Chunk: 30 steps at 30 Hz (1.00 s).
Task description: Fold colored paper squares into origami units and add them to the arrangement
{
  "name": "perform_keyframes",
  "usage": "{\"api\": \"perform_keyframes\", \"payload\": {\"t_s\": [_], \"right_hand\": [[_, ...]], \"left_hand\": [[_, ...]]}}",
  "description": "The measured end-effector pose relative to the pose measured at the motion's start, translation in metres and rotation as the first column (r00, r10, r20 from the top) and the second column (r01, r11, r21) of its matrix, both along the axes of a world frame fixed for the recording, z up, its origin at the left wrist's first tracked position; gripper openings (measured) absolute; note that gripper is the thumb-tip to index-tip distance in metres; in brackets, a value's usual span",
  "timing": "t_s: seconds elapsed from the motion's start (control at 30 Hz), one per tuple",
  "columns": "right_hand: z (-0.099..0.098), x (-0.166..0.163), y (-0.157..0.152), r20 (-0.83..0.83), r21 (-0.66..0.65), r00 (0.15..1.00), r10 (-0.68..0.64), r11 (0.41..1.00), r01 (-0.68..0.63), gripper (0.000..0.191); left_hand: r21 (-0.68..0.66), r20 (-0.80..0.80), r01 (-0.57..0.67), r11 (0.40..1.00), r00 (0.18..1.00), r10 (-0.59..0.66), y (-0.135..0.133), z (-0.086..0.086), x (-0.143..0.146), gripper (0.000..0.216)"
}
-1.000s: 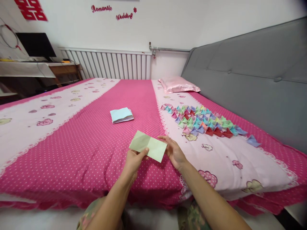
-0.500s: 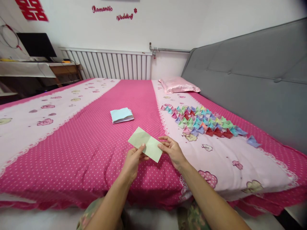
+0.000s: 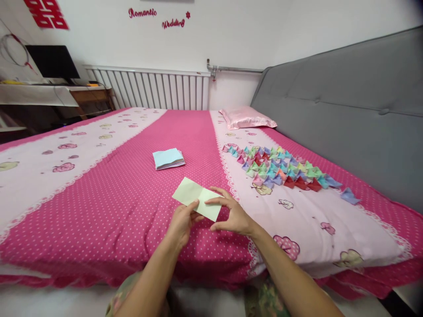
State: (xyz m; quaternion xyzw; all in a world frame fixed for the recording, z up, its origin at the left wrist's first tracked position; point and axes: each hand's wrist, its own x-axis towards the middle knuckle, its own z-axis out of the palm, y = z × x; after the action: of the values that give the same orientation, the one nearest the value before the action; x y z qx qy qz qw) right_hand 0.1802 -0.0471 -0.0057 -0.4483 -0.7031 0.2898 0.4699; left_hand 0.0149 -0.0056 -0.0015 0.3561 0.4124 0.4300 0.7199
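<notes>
A pale green sheet of paper point(image 3: 190, 191), creased across its middle, is held above the bed's near part. My left hand point(image 3: 183, 222) pinches its lower edge near the crease, thumb on top and fingers beneath. At the sheet's right end is my right hand point(image 3: 233, 214), thumb and fingers spread apart. Its index finger lies over the paper's upper face, while the thumb is off the lower right corner. Beyond the hands, a stack of paper sheets point(image 3: 168, 158) with light blue on top rests on the pink bedspread point(image 3: 132, 211).
Several rows of small folded paper boats point(image 3: 272, 167) in mixed colours cover the bed's right side. Behind them sits a pink pillow point(image 3: 246, 118) beside the grey headboard point(image 3: 346, 79). A radiator point(image 3: 148, 88) lines the far wall; a monitor point(image 3: 52, 62) stands on a desk at left.
My right hand has released the sheet's right end and opened, its index finger shifting left across the paper. The sheet has moved slightly left in my left hand.
</notes>
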Motion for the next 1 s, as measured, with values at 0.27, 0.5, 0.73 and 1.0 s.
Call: {"api": "perform_keyframes", "payload": {"t_s": [0.27, 0.5, 0.73, 1.0], "right_hand": [[-0.001, -0.005, 0.0, 0.01, 0.066, 0.999, -0.051, 0.997, 0.051, 0.034], [-0.006, -0.004, 0.003, -0.041, 0.054, 0.998, -0.053, 0.997, 0.056, 0.026], [-0.009, -0.002, 0.006, -0.12, 0.009, 0.988, -0.098, 0.995, 0.1, 0.024], [-0.01, -0.005, 0.008, -0.272, -0.08, 0.934, -0.233, 0.972, 0.22, 0.01]], "left_hand": [[-0.04, 0.003, 0.008, 0.999, 1.0, -0.008, 0.002, -0.002, -0.002, 0.015], [-0.02, 0.004, 0.073, 0.997, 0.997, -0.073, 0.0, -0.002, -0.001, 0.019], [0.004, 0.01, 0.123, 0.992, 0.992, -0.123, -0.003, 0.007, 0.002, 0.021], [-0.046, 0.027, 0.158, 0.986, 0.987, -0.157, -0.003, 0.009, 0.001, 0.016]]}}
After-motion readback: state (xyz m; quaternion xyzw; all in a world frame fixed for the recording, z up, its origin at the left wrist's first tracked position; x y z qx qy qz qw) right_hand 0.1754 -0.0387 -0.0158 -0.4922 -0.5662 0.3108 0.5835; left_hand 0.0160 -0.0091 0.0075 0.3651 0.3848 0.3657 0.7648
